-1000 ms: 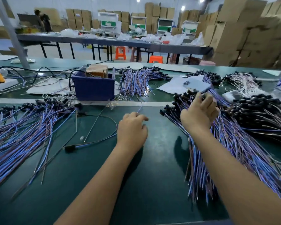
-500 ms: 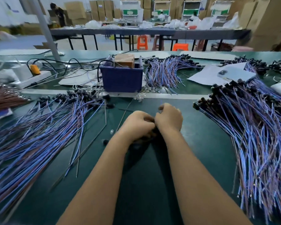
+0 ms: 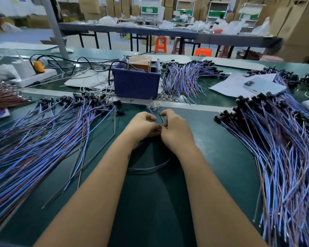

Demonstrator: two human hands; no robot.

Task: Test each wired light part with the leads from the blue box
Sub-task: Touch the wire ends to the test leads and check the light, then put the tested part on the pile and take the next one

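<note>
Hands meet at frame centre, below the blue box.
Left hand and right hand each pinch thin leads, fingers curled.

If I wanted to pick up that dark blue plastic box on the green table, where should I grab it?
Probably by the two short side walls of the dark blue plastic box, one hand on each, coming down from above. Its top is open, so the rim gives a hold, but black cables run into it from the left, so lift gently.
</note>
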